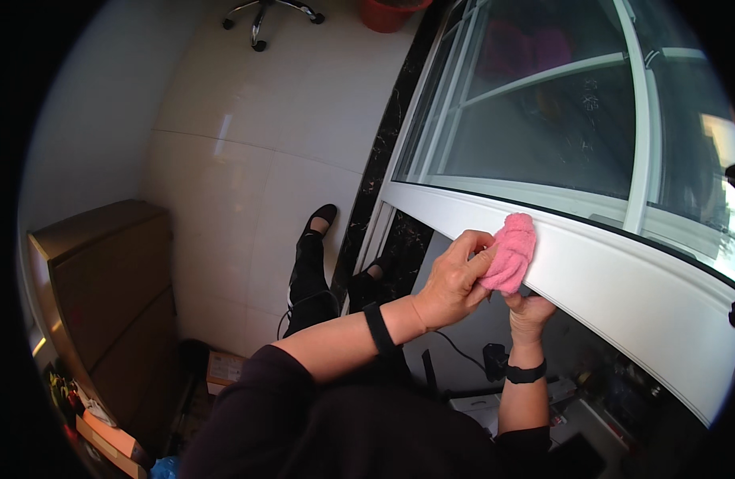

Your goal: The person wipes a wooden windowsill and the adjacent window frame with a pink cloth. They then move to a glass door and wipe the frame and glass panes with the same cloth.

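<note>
A crumpled pink cloth is gripped in the fingers of my left hand, and it lies against the white frame rail of a glazed sliding door. Just below the cloth, my right hand reaches up to the rail's near edge; its fingers are hidden behind the rail, so what they hold cannot be seen. Above the rail is the glass pane, with reflections and faint marks on it. Black bands circle both wrists.
A dark marbled threshold borders the pale tiled floor. A brown cabinet and a cardboard box stand at the left. A red pot and a chair's wheeled base are at the top. A cable hangs beyond my arms.
</note>
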The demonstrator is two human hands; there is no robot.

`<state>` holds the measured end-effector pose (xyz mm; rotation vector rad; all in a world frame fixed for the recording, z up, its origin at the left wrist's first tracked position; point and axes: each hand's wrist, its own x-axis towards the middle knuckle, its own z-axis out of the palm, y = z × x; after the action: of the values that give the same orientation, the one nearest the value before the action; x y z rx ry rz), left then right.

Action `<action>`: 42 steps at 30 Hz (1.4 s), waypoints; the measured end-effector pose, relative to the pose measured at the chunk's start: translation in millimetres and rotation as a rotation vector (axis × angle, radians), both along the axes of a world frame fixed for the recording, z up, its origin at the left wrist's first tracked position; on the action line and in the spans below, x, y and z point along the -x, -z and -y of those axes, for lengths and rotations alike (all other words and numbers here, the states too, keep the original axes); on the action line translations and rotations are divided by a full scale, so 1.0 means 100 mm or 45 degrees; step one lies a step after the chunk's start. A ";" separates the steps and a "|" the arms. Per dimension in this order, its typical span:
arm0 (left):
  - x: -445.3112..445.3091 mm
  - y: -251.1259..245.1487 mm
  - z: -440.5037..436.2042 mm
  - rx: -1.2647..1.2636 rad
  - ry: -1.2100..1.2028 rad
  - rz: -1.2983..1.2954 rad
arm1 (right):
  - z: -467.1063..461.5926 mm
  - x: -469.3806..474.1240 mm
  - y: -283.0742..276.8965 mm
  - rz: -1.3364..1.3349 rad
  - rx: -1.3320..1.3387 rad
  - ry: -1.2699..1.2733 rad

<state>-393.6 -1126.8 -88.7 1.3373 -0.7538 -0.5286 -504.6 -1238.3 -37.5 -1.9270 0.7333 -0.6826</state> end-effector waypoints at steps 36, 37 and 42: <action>-0.31 -0.25 0.15 -0.024 0.199 0.172 | -0.20 -0.21 -0.14 -0.175 0.237 0.217; -0.38 -0.22 0.20 0.026 0.199 0.162 | -0.20 -0.21 -0.16 -0.168 0.188 0.216; -0.62 0.45 0.43 -0.350 0.230 0.014 | -0.26 -0.19 -0.11 -0.247 0.035 0.285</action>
<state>-332.1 -1170.0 -133.4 1.5343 -0.8378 -0.7908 -485.7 -1212.7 -26.5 -1.9730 1.0775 -0.6486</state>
